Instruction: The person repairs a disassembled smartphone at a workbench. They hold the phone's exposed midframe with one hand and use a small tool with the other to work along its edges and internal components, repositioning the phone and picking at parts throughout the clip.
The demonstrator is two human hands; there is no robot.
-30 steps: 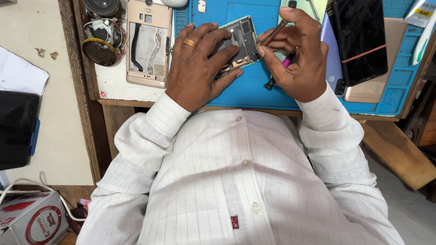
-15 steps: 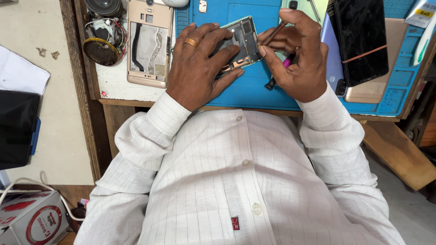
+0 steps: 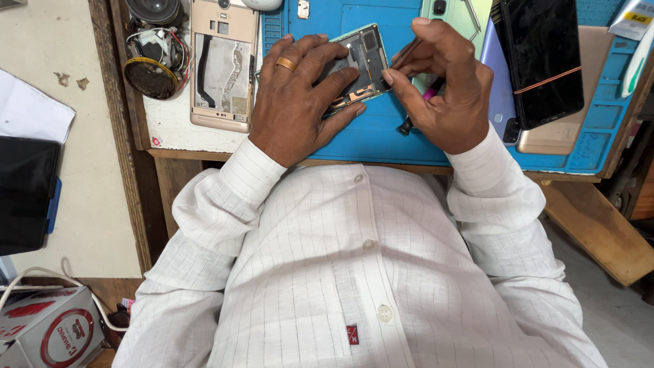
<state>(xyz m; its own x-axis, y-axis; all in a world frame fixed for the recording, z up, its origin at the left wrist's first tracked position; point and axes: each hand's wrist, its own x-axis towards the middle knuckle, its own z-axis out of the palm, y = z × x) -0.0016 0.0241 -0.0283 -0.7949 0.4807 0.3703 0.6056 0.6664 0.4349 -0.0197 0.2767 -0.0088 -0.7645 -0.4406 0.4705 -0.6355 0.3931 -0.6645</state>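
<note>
On the blue rubber work mat (image 3: pixel 381 140), the left hand (image 3: pixel 296 102) clamps the opened green-framed phone chassis (image 3: pixel 357 65), its long axis tilted up-right, while the right hand (image 3: pixel 446 92), just right of it, pinches a thin brown-handled tool (image 3: pixel 407 52) at its right edge.

White pinstriped buttoned shirt (image 3: pixel 354 272), long cuffed sleeves (image 3: pixel 238 184), gold ring (image 3: pixel 286 65)

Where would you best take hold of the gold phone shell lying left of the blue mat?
Probably by its two long side edges, coming straight down from above. The gold phone shell lies flat with its open inside facing up, long axis pointing away from the person. Its right edge sits close to the blue mat and the left hand, so a narrow pinch across the lower end looks freest.
</note>
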